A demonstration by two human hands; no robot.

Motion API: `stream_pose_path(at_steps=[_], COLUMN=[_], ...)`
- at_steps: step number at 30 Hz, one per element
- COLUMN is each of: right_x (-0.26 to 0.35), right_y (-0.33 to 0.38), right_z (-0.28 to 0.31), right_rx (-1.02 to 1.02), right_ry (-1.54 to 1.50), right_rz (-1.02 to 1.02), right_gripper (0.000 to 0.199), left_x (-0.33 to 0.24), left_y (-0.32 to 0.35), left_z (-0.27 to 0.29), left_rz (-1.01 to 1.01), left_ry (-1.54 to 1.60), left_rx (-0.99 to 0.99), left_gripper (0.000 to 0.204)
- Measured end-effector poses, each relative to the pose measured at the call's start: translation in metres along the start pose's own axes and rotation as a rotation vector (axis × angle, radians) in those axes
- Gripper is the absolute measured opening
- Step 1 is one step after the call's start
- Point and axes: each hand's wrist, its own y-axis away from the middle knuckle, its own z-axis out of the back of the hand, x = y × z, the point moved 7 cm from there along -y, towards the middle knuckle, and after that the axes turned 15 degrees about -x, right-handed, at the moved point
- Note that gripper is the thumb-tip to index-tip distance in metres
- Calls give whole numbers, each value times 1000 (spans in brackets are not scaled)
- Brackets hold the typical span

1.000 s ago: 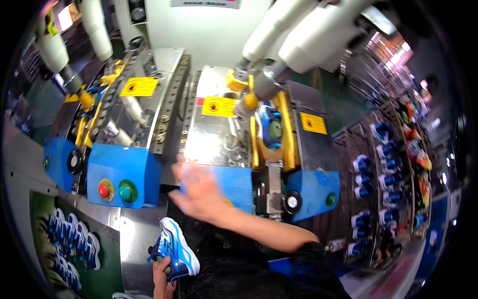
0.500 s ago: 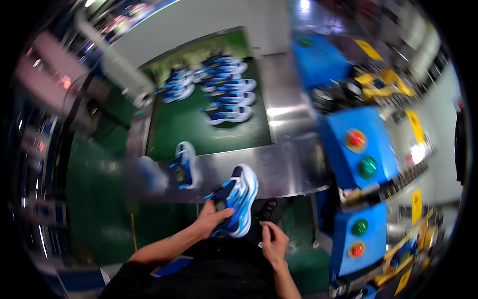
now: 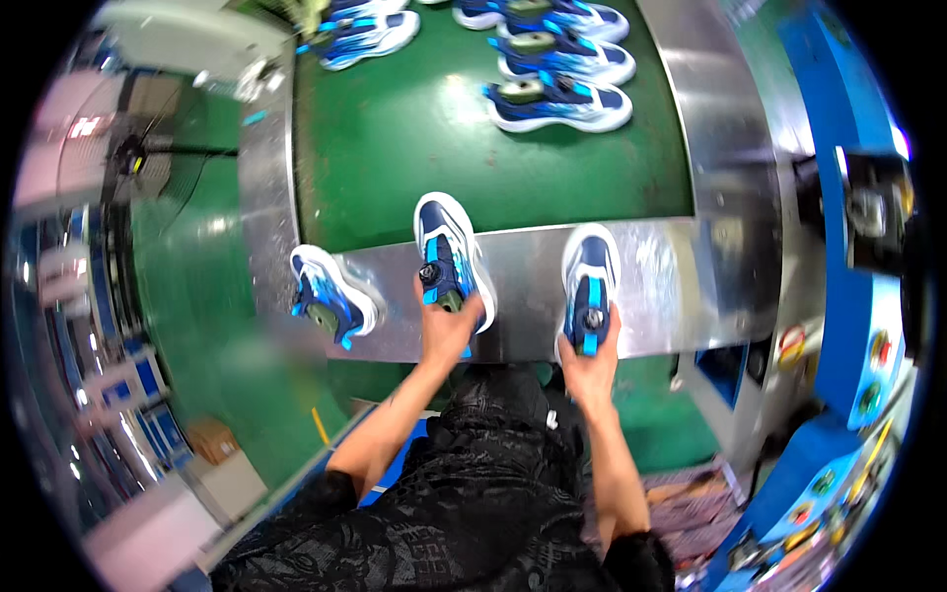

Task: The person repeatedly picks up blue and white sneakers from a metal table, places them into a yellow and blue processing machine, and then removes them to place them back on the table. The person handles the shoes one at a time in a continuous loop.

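My left hand (image 3: 446, 326) grips the heel of a blue and white sneaker (image 3: 449, 252) that points away from me onto the steel ledge (image 3: 523, 286). My right hand (image 3: 589, 363) holds the heel of a second blue and white sneaker (image 3: 589, 276) on the same ledge, toe away from me. A third sneaker (image 3: 330, 296) lies tilted at the ledge's left end, apart from both hands.
Beyond the ledge runs a green conveyor belt (image 3: 434, 138) with several more blue sneakers (image 3: 557, 99) at its far end. A blue machine with round buttons (image 3: 848, 326) stands to the right. A fan (image 3: 133, 158) and shelving are on the left.
The view has swung from the blue machines to the belt. Earlier my left hand held one sneaker; now each hand holds a sneaker on the steel ledge.
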Motion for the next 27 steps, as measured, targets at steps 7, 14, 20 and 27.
stream_pose_path(at_steps=[7, 14, 20, 27], right_x=[77, 137, 123, 183], right_y=[-8, 154, 476, 802], right_z=[19, 183, 195, -48], right_rx=[82, -522, -1269, -2278], right_ry=[-691, -795, -835, -464], right_rz=[-587, -30, -295, -1337], right_gripper=[48, 81, 88, 78], left_x=[-17, -198, -166, 19], left_y=[-87, 63, 287, 481], left_z=[24, -1, 51, 276], left_rz=[227, -346, -641, -136], left_ry=[227, -45, -332, -1274], left_rx=[436, 1129, 2025, 2789], left_gripper=[69, 74, 92, 93])
